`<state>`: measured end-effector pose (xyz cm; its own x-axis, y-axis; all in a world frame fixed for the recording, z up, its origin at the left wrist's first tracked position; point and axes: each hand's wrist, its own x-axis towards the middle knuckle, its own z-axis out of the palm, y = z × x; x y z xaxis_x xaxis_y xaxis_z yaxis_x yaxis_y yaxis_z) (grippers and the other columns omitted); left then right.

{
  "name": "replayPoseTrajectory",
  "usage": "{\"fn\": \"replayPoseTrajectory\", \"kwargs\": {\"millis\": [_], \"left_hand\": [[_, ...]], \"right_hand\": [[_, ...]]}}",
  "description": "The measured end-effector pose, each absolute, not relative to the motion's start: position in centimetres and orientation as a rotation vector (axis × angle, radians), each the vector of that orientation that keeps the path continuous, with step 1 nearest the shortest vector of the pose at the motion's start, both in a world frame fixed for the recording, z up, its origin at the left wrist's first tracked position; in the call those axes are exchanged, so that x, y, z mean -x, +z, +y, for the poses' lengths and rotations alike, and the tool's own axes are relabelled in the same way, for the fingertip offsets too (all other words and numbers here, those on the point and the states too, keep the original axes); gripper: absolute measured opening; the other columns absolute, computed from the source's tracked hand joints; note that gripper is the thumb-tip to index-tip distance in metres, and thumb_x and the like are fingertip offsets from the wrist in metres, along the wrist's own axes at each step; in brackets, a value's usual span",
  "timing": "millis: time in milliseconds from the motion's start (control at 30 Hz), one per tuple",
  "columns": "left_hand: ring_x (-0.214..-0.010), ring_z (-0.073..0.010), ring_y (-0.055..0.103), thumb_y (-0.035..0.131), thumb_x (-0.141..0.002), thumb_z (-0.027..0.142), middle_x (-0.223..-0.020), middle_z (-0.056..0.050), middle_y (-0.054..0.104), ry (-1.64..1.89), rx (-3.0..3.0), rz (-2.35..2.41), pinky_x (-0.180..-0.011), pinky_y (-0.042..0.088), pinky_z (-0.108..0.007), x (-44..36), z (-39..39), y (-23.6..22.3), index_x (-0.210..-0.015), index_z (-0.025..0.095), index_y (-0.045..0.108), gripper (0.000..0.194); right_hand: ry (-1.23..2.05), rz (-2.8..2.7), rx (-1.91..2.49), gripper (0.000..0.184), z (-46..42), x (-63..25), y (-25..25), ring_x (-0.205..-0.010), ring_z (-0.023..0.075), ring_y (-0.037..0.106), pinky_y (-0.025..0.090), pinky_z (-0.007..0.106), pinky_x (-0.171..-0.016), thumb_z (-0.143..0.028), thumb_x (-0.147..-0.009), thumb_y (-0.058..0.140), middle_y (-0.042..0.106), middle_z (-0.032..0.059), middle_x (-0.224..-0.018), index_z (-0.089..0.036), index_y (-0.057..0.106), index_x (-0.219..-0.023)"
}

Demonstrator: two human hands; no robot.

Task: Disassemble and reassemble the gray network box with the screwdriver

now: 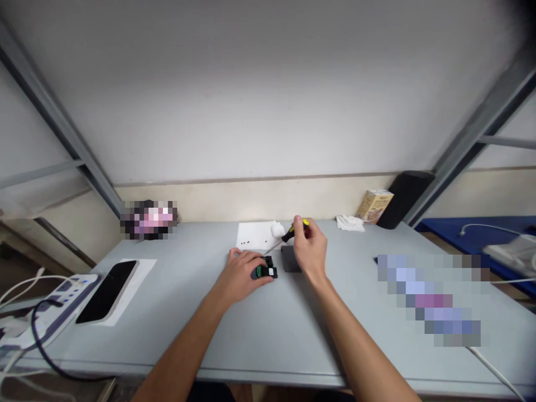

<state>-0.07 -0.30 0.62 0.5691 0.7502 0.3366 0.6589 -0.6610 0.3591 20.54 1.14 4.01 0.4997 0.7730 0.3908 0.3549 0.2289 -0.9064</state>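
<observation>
On the grey table, my left hand [245, 276] is closed around a small black device with a green circuit board [264, 272] showing. My right hand [310, 245] grips a black and yellow screwdriver [288, 234] by its handle. The thin shaft slants down to the left, its tip at the far side of the device; whether it touches a screw is too small to tell. Beneath my right hand lies a dark grey box-like part [290, 259], partly hidden. Just beyond, a white sheet of paper [251, 231] carries several tiny dark pieces and a white rounded object [277, 229].
A phone [109, 290] lies on paper at the left, beside a white power strip [69, 304] with cables. At the back right stand a crumpled tissue [350, 223], a yellow box [374, 206] and a black cylinder [404, 198]. Blurred-out items lie back left and right.
</observation>
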Motion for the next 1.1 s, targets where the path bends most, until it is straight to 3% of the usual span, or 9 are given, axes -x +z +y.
{"fn": "replayPoseTrajectory", "kwargs": {"millis": [267,533,800,1100], "left_hand": [[-0.113,-0.0254,0.068,0.064,-0.101,0.047,-0.124,-0.007,0.074,0.663,-2.673,1.167,-0.107,0.032,-0.048,0.1,-0.8,1.3,-0.106,0.025,0.074,0.024],[-0.126,-0.0217,0.063,0.034,-0.112,0.033,-0.128,-0.004,0.074,0.890,-2.339,1.346,-0.110,0.031,-0.048,0.8,-0.2,1.4,-0.107,0.025,0.069,0.037],[-0.109,-0.0243,0.069,0.058,-0.101,0.034,-0.117,-0.005,0.076,1.065,-2.275,1.609,-0.104,0.040,-0.045,0.9,1.0,0.0,-0.110,0.026,0.068,0.016],[-0.096,-0.0221,0.069,0.061,-0.099,0.028,-0.099,-0.001,0.078,1.085,-2.293,1.637,-0.099,0.040,-0.045,1.0,0.6,0.4,-0.090,0.025,0.070,0.012]], "right_hand": [[0.390,-1.043,1.499,0.054,2.0,-21.3,2.6,-0.067,0.0210,0.058,0.037,0.030,-0.067,-0.070,-0.097,0.046,0.067,0.0020,-0.071,-0.023,0.071,-0.098],[0.438,-1.071,1.395,0.055,2.4,-21.3,2.5,-0.062,0.0189,0.052,0.036,0.029,-0.063,-0.072,-0.095,0.048,0.061,0.0000,-0.065,-0.022,0.070,-0.090],[0.628,-1.041,1.194,0.051,1.6,-19.8,3.8,-0.065,0.0173,0.049,0.039,0.030,-0.066,-0.069,-0.096,0.049,0.059,0.0001,-0.071,-0.022,0.066,-0.084],[0.707,-1.063,1.150,0.053,1.1,-19.0,3.9,-0.060,0.0165,0.043,0.035,0.029,-0.058,-0.072,-0.092,0.052,0.048,-0.0025,-0.062,-0.022,0.066,-0.085]]}}
